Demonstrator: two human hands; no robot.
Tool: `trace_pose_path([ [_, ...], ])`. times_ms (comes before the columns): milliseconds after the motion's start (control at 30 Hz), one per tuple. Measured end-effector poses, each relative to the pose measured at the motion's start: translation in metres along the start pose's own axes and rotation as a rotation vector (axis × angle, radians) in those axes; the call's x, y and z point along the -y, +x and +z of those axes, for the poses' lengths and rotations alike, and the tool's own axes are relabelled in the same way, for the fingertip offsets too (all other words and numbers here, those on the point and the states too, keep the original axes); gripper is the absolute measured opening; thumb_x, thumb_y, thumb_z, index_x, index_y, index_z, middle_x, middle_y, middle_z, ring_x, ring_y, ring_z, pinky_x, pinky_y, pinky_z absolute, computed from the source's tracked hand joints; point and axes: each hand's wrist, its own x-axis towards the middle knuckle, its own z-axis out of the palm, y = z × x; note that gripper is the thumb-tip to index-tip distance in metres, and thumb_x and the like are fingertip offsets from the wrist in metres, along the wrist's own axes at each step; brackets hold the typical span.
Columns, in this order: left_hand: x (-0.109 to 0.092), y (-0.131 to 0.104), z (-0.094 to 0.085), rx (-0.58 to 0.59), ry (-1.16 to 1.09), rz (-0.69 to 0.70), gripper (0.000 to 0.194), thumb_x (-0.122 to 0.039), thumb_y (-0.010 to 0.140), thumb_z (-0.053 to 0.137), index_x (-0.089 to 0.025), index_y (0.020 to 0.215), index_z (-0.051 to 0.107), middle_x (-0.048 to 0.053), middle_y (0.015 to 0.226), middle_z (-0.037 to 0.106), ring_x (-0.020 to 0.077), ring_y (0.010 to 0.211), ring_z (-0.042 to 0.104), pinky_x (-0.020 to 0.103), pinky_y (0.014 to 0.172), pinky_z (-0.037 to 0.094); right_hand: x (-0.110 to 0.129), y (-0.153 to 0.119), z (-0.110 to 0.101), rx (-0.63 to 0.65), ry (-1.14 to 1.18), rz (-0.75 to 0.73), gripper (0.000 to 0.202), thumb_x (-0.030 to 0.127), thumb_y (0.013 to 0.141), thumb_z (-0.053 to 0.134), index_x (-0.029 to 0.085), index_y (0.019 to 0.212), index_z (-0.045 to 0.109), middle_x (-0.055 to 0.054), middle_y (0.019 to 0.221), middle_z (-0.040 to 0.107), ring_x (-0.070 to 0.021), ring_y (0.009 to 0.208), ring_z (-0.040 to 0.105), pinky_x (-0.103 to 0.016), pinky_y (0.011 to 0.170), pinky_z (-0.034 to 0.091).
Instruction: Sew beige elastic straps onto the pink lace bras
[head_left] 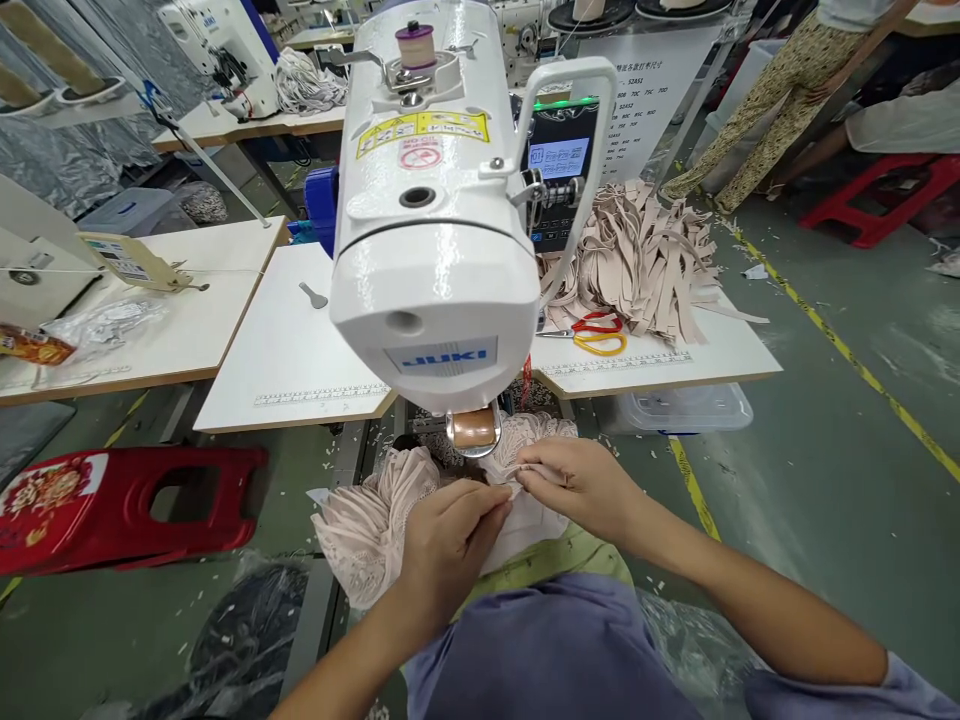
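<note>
Below the head of a white sewing machine point(435, 250), both hands work at pale pink lace fabric point(529, 520). My left hand point(454, 535) pinches an edge of it between thumb and fingertips. Just to the right, my right hand point(574, 480) is closed on the same fabric, its fingertips close to those of my left hand. A gathered bundle of pink lace point(379, 525) lies to the left of my left hand, and more lace bunches up under the machine's front. The needle area is hidden behind the machine head.
Red and yellow scissors point(600, 335) lie on the right tabletop point(675, 370) before a pile of beige strips point(637, 255). A small metal piece point(313, 295) rests on the left tabletop point(277, 350). A red stool point(127, 505) stands at left; a person point(787, 100) is at the back right.
</note>
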Motion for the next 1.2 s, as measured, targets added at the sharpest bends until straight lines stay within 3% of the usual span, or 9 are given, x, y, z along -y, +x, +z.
trace_pose_path([
  [133, 0.001, 0.004, 0.000, 0.023, -0.006, -0.014, 0.009, -0.011, 0.091, 0.060, -0.016, 0.093, 0.068, 0.003, 0.076, 0.074, 0.0114, 0.066, 0.068, 0.019, 0.061, 0.051, 0.005, 0.002, -0.004, 0.099, 0.102, 0.097, 0.014, 0.022, 0.087, 0.055, 0.018, 0.083, 0.068, -0.001, 0.074, 0.068, -0.0132, 0.068, 0.058, -0.023, 0.061, 0.037],
  [300, 0.003, 0.004, 0.000, 0.071, -0.002, -0.082, 0.010, -0.016, 0.093, 0.059, -0.018, 0.091, 0.069, 0.001, 0.075, 0.074, 0.0121, 0.064, 0.067, 0.020, 0.057, 0.048, 0.010, 0.003, -0.009, 0.209, 0.193, 0.182, 0.015, 0.019, 0.082, 0.055, 0.019, 0.077, 0.069, 0.003, 0.065, 0.061, -0.0102, 0.059, 0.051, -0.021, 0.054, 0.032],
  [500, 0.006, 0.008, -0.004, 0.148, -0.014, -0.173, 0.013, -0.018, 0.093, 0.059, -0.019, 0.089, 0.071, 0.000, 0.071, 0.072, 0.0121, 0.062, 0.066, 0.020, 0.055, 0.045, 0.008, 0.003, -0.011, 0.253, 0.217, 0.188, 0.016, 0.020, 0.082, 0.057, 0.019, 0.082, 0.072, 0.001, 0.070, 0.065, -0.0122, 0.065, 0.057, -0.022, 0.059, 0.037],
  [633, 0.010, 0.013, -0.008, 0.292, -0.014, -0.224, 0.017, -0.020, 0.093, 0.056, -0.020, 0.101, 0.071, 0.002, 0.082, 0.076, 0.0149, 0.069, 0.069, 0.022, 0.059, 0.048, 0.008, 0.001, -0.011, 0.238, 0.153, 0.139, 0.016, 0.023, 0.086, 0.058, 0.020, 0.089, 0.074, 0.000, 0.078, 0.072, -0.0142, 0.071, 0.062, -0.024, 0.063, 0.039],
  [733, 0.013, 0.012, -0.007, 0.354, 0.062, -0.213, 0.021, -0.022, 0.096, 0.050, -0.021, 0.091, 0.070, 0.001, 0.075, 0.072, 0.0157, 0.065, 0.066, 0.024, 0.058, 0.046, 0.006, -0.003, -0.006, 0.205, 0.056, 0.087, 0.016, 0.025, 0.091, 0.059, 0.019, 0.095, 0.073, -0.002, 0.083, 0.074, -0.0150, 0.074, 0.064, -0.024, 0.065, 0.041],
  [867, 0.010, 0.006, 0.002, 0.260, 0.215, -0.173, 0.028, -0.028, 0.099, 0.042, -0.020, 0.085, 0.064, 0.003, 0.075, 0.070, 0.0188, 0.068, 0.064, 0.029, 0.060, 0.045, 0.005, -0.011, 0.003, 0.062, -0.058, -0.019, 0.017, 0.027, 0.096, 0.055, 0.021, 0.095, 0.070, -0.003, 0.087, 0.073, -0.0155, 0.079, 0.064, -0.025, 0.068, 0.043],
  [1000, 0.003, 0.009, 0.008, 0.125, 0.133, -0.240, 0.025, -0.028, 0.099, 0.042, -0.020, 0.087, 0.062, 0.002, 0.075, 0.071, 0.0161, 0.065, 0.066, 0.025, 0.058, 0.045, 0.010, 0.001, 0.001, -0.101, -0.116, -0.130, 0.016, 0.022, 0.094, 0.053, 0.019, 0.088, 0.067, -0.004, 0.081, 0.068, -0.0161, 0.076, 0.060, -0.026, 0.067, 0.042],
  [1100, 0.009, 0.013, 0.001, 0.042, 0.194, -0.232, 0.024, -0.031, 0.100, 0.043, -0.022, 0.092, 0.064, 0.000, 0.068, 0.069, 0.0134, 0.057, 0.063, 0.023, 0.050, 0.040, 0.014, 0.027, -0.007, -0.045, -0.083, -0.111, 0.013, 0.017, 0.086, 0.055, 0.019, 0.079, 0.066, -0.002, 0.073, 0.064, -0.0141, 0.067, 0.057, -0.025, 0.061, 0.038],
  [1200, 0.027, 0.010, -0.010, 0.059, 0.434, -0.028, 0.025, -0.027, 0.101, 0.040, -0.022, 0.106, 0.064, -0.002, 0.060, 0.063, 0.0131, 0.051, 0.057, 0.024, 0.048, 0.033, 0.015, 0.053, -0.015, 0.082, -0.096, -0.005, 0.017, 0.015, 0.082, 0.055, 0.019, 0.068, 0.064, 0.000, 0.066, 0.062, -0.0118, 0.059, 0.051, -0.024, 0.055, 0.031],
])
